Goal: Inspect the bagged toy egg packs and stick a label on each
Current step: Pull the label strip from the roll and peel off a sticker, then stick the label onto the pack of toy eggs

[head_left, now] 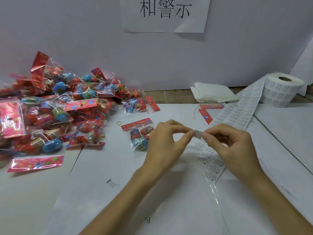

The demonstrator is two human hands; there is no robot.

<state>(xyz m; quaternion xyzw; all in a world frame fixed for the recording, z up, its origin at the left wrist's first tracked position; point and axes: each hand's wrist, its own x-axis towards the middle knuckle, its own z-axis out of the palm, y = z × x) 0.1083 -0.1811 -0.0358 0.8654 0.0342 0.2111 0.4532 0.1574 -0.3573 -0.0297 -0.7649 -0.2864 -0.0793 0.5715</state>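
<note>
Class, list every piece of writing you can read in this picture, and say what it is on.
"和警示": paper sign on the wall.
Too small to read: print on the label strip, label roll, pinched label.
Blurred: toy egg packs, marks on the table sheet.

"和警示" printed on paper sheet well beyond the pinched label, label strip print too small to be read

Egg packs left; label roll right
</note>
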